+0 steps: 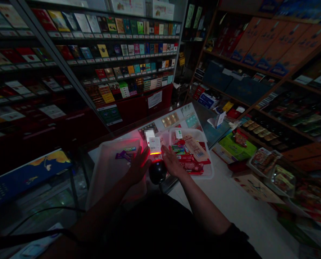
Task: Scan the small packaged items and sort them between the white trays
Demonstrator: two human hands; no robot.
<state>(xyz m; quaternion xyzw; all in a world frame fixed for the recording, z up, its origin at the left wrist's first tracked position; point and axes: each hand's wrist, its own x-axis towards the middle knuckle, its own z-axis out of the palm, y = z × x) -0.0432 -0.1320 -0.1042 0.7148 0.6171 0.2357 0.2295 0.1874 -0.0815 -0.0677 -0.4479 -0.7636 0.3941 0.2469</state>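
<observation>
A small white box [154, 144] stands in front of a black scanner [157, 172], and a red-orange light line falls across its lower edge. My left hand [139, 163] is at the box's left with fingers stretched forward, over the right side of the left white bin [103, 172]. On the box's other side, my right hand [171, 160] lies with fingers extended, beside the right white bin [209, 169]. Neither hand visibly holds anything. The right bin contains several packaged snacks and a small white-green box [178, 134]; a purple packet [122, 155] and a green packet [130, 149] lie in the left one.
A glass counter [117, 135] runs beneath the bins. Shelves of small boxes [103, 50] rise behind it. A blue box [28, 176] lies at the left, with a black cable nearby. Snack trays [283, 178] and a green carton [234, 147] are at the right.
</observation>
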